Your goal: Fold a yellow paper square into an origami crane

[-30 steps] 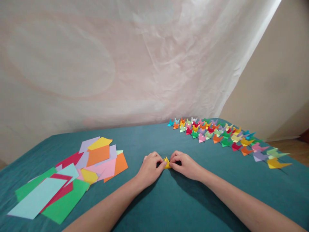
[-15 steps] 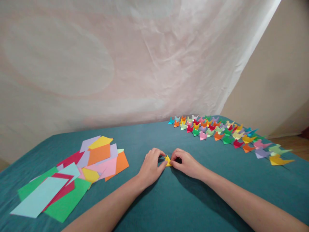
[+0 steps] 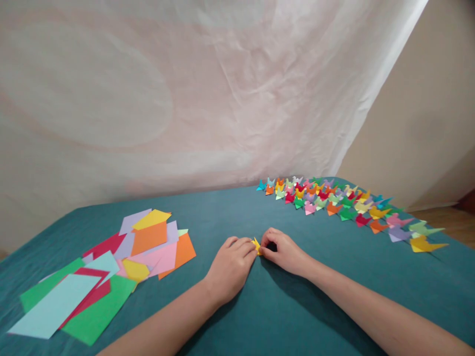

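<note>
In the head view a small piece of yellow folded paper (image 3: pixel 257 246) with pointed tips lies between my hands on the teal cloth. My left hand (image 3: pixel 232 267) is palm down, its fingers together and curled over the paper's left side; the thumb is hidden. From the right, my right hand (image 3: pixel 280 251) pinches the paper's other side between thumb and index finger. Both hands partly cover the folds.
Loose coloured paper sheets (image 3: pixel 150 240) overlap in a pile on the left. Rows of small folded paper birds (image 3: pixel 347 213) stand along the right and back of the teal-covered table (image 3: pixel 230 207). A pale curtain (image 3: pixel 208 99) hangs behind it.
My left hand has turned over from a thumb-and-finger pinch to palm down, its fingers now covering the paper's left side. My right hand keeps its pinch. The view has shifted slightly.
</note>
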Action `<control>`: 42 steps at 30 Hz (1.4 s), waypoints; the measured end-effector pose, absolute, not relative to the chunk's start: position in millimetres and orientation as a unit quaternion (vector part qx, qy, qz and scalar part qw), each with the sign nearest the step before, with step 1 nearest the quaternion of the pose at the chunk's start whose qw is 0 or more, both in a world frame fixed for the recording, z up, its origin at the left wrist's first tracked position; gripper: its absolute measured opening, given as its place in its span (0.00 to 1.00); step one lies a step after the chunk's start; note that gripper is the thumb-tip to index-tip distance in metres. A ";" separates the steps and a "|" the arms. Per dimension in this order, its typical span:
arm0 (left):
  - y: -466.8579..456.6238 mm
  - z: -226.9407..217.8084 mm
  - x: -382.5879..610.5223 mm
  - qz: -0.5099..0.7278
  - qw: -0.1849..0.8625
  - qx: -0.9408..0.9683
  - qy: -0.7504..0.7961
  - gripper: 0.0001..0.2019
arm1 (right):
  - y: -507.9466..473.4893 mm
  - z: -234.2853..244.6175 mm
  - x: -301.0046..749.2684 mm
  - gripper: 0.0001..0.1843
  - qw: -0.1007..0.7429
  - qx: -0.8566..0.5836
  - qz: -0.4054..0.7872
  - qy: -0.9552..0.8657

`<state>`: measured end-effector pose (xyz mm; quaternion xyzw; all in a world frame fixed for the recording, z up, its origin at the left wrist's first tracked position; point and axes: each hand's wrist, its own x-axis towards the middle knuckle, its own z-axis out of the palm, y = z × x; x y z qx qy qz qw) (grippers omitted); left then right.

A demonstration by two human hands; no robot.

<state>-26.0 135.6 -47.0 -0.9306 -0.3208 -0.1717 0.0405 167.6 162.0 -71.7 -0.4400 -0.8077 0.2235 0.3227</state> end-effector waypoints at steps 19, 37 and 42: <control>124.1 -52.8 -20.0 -0.101 0.140 -0.930 -0.324 0.17 | 158.5 -72.5 167.3 0.04 0.331 -0.440 0.194 -0.812; 126.3 -57.8 -21.0 -0.104 0.138 -0.931 -0.322 0.16 | 133.1 -47.8 169.8 0.14 0.114 -0.363 -0.033 -0.924; 125.7 -56.0 -20.7 -0.095 0.141 -0.930 -0.327 0.15 | 130.4 -42.1 168.2 0.14 0.075 -0.373 -0.034 -0.924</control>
